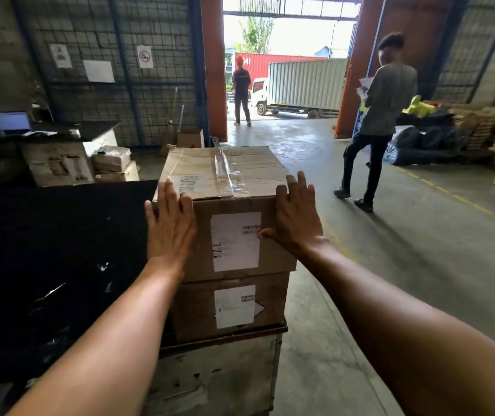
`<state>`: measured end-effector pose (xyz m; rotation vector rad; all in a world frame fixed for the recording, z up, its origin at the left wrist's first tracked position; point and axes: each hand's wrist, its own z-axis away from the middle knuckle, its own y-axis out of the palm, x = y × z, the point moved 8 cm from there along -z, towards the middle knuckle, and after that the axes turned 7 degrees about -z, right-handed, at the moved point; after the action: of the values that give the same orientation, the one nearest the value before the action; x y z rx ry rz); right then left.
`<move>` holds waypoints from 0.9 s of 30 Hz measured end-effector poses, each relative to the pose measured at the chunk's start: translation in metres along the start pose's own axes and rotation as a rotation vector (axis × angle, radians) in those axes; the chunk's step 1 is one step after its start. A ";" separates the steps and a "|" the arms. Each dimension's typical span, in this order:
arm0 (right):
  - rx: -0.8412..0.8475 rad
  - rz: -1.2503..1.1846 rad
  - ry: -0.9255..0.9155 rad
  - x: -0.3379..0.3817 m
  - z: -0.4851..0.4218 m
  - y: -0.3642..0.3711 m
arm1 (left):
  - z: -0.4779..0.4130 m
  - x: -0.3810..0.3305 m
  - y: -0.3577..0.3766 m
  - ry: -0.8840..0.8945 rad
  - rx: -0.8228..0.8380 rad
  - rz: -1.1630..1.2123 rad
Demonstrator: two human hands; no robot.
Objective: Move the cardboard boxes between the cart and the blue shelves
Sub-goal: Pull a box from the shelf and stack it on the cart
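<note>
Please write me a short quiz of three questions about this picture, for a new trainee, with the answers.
1. How many cardboard boxes are stacked on the cart? A) one B) two C) four
2. True or false: the left hand and the right hand both rest on the top box, at its near upper corners.
3. Fill in: each box carries a white ____ on its near face.
Key: 1 B; 2 true; 3 label.
</note>
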<state>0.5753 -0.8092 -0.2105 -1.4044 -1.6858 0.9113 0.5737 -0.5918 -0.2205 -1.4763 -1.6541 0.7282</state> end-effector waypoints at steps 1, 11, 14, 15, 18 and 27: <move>0.012 0.015 -0.031 0.002 0.000 0.000 | -0.002 0.001 0.002 0.022 0.006 -0.035; 0.003 0.008 -0.101 0.002 0.003 -0.001 | -0.007 0.002 0.009 0.075 -0.033 -0.095; 0.043 -0.012 -0.084 0.003 0.003 -0.003 | -0.008 0.004 0.013 0.093 0.040 -0.079; 0.057 -0.021 -0.083 0.004 0.003 -0.005 | -0.009 0.004 0.010 0.104 0.059 -0.076; 0.071 -0.155 -0.062 0.004 -0.002 -0.022 | -0.014 0.006 -0.008 0.098 0.076 -0.057; -0.037 -0.302 -0.035 0.062 -0.044 -0.076 | -0.049 0.052 -0.085 0.122 -0.145 -0.024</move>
<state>0.5719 -0.7561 -0.1164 -1.1216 -1.8858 0.7409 0.5695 -0.5583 -0.1145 -1.5671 -1.6569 0.5039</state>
